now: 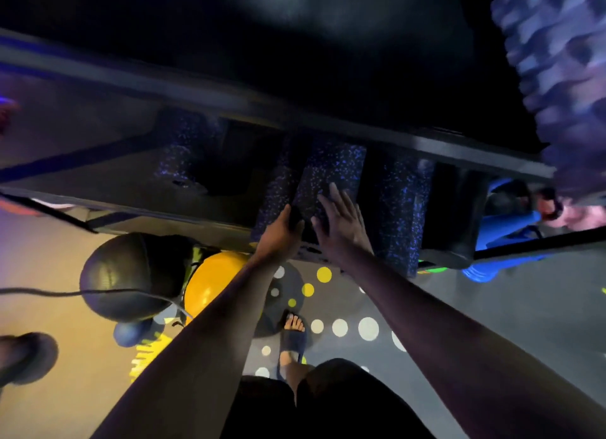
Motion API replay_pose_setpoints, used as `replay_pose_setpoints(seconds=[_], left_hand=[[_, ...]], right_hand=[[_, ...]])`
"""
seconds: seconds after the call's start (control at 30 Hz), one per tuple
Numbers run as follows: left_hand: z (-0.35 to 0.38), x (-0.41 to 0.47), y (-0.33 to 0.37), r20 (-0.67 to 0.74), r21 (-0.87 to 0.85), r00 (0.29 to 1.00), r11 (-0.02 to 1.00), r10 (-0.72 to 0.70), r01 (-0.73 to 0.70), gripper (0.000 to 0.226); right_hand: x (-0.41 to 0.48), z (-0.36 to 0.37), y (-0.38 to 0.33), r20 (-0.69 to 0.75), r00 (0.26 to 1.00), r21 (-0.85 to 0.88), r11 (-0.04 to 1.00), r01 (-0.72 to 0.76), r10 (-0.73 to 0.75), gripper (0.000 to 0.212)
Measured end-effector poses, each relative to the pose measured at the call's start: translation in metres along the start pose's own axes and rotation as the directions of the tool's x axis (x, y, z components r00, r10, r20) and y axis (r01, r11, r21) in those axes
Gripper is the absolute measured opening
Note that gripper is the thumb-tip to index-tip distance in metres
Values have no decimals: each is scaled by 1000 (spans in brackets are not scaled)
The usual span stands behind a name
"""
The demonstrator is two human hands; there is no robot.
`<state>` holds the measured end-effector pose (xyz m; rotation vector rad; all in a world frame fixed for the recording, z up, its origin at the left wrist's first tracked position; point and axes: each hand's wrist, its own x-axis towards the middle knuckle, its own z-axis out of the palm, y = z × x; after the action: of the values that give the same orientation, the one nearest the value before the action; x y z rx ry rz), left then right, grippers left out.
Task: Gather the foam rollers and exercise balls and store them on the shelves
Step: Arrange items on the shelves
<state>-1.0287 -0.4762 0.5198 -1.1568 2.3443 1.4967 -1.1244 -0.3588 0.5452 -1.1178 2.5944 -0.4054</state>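
Nearest, a sandalled foot (292,335) stands on dotted grey flooring (492,307). At left a dark exercise ball (131,276) and a yellow ball (213,286) wait on the floor, apparently still to be stored. Beyond, the left hand (282,232) wraps its fingers around the near end of a speckled foam roller (331,169) on the shelf (183,209), while the right hand (337,222) lies flat and spread upon it. The step appears to be seating this roller; next, a push farther in. The room is dim and blurred.
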Motion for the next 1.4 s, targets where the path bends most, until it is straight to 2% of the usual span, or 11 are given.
replay_pose_setpoints(seconds=[0.1,0.2,0.33,0.5,0.73,0.8,0.93,1.07,1.13,1.27,1.4], left_hand=[[-14,0,-31,-6,-135,1000,991,7,-8,49],[-35,4,-70,-66,-391,991,917,-117,83,43],[-82,10,-131,-249,-449,940,888,-232,101,40],[-128,48,-197,-344,-235,927,969,-150,69,37],[-157,124,-226,-434,235,898,971,70,38,73],[-163,140,-225,-461,268,880,963,111,18,86],[-176,165,-220,-470,264,867,964,168,-43,83],[-175,175,-198,-472,395,876,912,99,110,124],[-172,179,-180,-395,461,919,867,11,188,137],[-171,191,-180,-313,372,941,894,-130,247,136],[-158,186,-187,-288,245,957,963,-41,115,120]], right_hand=[[21,15,-34,5,992,-140,982,129,-129,46],[42,30,-73,-40,977,-205,958,198,-211,37],[70,62,-112,136,984,-292,944,152,-116,42],[103,113,-126,318,932,-530,847,24,172,47],[105,169,-109,179,965,-518,852,-74,193,51],[100,177,-105,126,976,-493,865,-94,177,51],[83,190,-94,14,988,-414,900,-133,152,44],[68,197,-95,-40,986,-385,908,-164,160,43],[63,198,-95,-37,983,-379,907,-182,182,47],[56,204,-94,-15,980,-304,933,-194,199,54],[56,215,-90,-75,976,-271,938,-215,202,60]])
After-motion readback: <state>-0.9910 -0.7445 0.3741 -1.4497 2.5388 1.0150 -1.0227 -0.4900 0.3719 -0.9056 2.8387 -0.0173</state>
